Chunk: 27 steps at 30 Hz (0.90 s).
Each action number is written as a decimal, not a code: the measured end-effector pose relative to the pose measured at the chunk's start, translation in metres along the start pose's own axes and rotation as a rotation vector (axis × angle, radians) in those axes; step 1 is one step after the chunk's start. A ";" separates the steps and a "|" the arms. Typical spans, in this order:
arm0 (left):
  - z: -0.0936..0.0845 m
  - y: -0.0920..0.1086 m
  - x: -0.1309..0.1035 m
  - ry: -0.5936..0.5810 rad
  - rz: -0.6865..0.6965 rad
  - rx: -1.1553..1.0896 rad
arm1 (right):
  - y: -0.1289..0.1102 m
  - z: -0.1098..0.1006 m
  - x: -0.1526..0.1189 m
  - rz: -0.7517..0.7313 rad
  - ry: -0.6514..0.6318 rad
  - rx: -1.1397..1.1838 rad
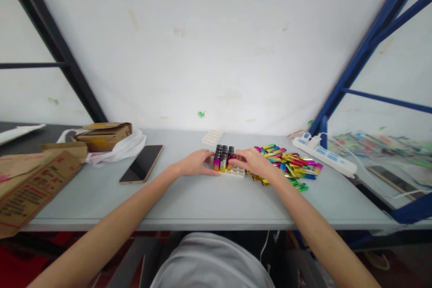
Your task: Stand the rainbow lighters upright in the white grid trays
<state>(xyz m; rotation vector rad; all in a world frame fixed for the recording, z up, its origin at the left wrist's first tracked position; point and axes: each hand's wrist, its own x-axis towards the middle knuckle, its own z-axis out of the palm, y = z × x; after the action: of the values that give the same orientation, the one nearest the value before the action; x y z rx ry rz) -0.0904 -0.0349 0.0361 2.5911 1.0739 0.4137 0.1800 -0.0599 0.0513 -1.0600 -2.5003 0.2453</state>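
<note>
Several shiny coloured cylinders with black tops (223, 157) stand upright in rows in a pale tray (239, 173) with round holes, some of them unfilled at its right side. My left hand (198, 162) is at the tray's left side, thumb and fingers apart around the edge of the group. At the right side, my right hand (251, 162) has its fingertips on a reddish cylinder (232, 157) in the group. Beside and partly behind that hand lies a loose pile of metallic coloured pieces (293, 164). A second pale tray (212, 137) with holes rests near the wall.
On the left are a black phone (141, 164), a small cardboard box (103, 137) on a white plastic bag (130, 146), and a larger open carton (40, 180). A white power strip (324, 155) lies on the right, near a blue frame (357, 60).
</note>
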 end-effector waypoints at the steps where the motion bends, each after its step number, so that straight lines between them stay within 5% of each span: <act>1: 0.000 0.000 0.000 0.005 -0.003 -0.001 | -0.002 0.002 0.002 -0.003 -0.004 0.004; 6: -0.001 0.001 0.000 0.003 0.002 0.000 | 0.008 -0.009 0.000 0.077 0.029 0.052; 11: 0.000 0.000 0.001 -0.016 0.015 0.023 | 0.060 -0.032 -0.024 0.124 0.234 -0.095; 16: 0.000 -0.001 0.001 -0.002 0.025 0.018 | 0.097 -0.032 -0.038 0.198 0.130 -0.118; 27: -0.001 0.000 0.001 -0.025 0.001 0.038 | 0.091 -0.011 -0.028 0.239 0.044 -0.160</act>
<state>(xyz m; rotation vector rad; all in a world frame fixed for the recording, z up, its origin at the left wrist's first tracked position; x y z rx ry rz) -0.0899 -0.0342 0.0373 2.6226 1.0824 0.3632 0.2614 -0.0164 0.0242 -1.4153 -2.3842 0.0889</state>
